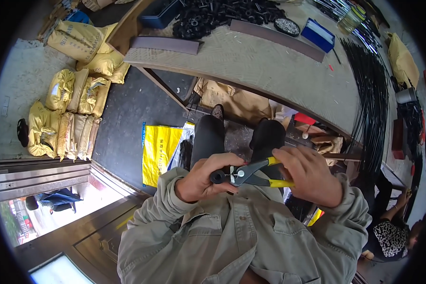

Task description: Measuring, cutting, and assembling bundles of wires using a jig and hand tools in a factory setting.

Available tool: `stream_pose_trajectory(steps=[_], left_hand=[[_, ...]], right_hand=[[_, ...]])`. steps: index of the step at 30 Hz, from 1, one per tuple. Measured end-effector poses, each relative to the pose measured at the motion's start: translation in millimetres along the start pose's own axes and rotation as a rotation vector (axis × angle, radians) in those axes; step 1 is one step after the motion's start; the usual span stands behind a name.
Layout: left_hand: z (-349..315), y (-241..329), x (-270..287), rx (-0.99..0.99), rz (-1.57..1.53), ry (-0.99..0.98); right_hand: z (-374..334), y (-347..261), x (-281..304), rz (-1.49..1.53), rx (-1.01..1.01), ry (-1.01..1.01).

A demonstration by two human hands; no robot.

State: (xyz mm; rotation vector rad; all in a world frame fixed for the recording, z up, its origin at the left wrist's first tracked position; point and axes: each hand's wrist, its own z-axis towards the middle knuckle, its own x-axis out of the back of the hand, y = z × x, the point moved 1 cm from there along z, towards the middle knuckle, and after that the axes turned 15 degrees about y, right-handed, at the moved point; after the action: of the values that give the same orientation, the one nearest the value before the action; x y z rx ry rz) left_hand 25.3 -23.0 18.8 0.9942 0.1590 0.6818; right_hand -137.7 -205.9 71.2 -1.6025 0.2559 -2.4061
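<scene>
In front of my chest, my left hand [201,179] is closed round a small black cylindrical part [217,177] with a dark hole in its end. My right hand [312,176] grips a pair of pliers [253,170] by the yellow handles, which stand apart. The pliers' metal jaws reach to the black part, beside a small whitish piece between my left fingers. Whether the jaws bite on anything cannot be made out. Both hands are above my lap, apart from the workbench.
Across the far side runs a workbench [288,78] holding a heap of black parts [208,19], a blue tray [318,34], a bowl of small silvery pieces [287,27] and long black rods [367,104]. Yellow sacks [87,94] are stacked left. Another person [390,236] sits at the right.
</scene>
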Motion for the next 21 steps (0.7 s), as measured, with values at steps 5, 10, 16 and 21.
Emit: stream_pose_trajectory(steps=[5,10,16,21], left_hand=[[10.7,-3.8,-1.3,0.09,-0.35,-0.334],[2.3,-8.4,0.6,0.124,-0.207,-0.132],[18.3,-2.8,-6.9,0.111,-0.363,-0.269],[12.4,-11.5,-1.3,0.193,-0.323,-0.216]], right_hand=[[4.0,24.5,0.5,1.046,-0.384,-0.904],[2.4,4.6,9.3,0.401,-0.106,-0.186],[-8.8,36.4,1.0,1.041,-0.444,-0.907],[0.6,28.2,3.0,1.238,-0.678,-0.578]])
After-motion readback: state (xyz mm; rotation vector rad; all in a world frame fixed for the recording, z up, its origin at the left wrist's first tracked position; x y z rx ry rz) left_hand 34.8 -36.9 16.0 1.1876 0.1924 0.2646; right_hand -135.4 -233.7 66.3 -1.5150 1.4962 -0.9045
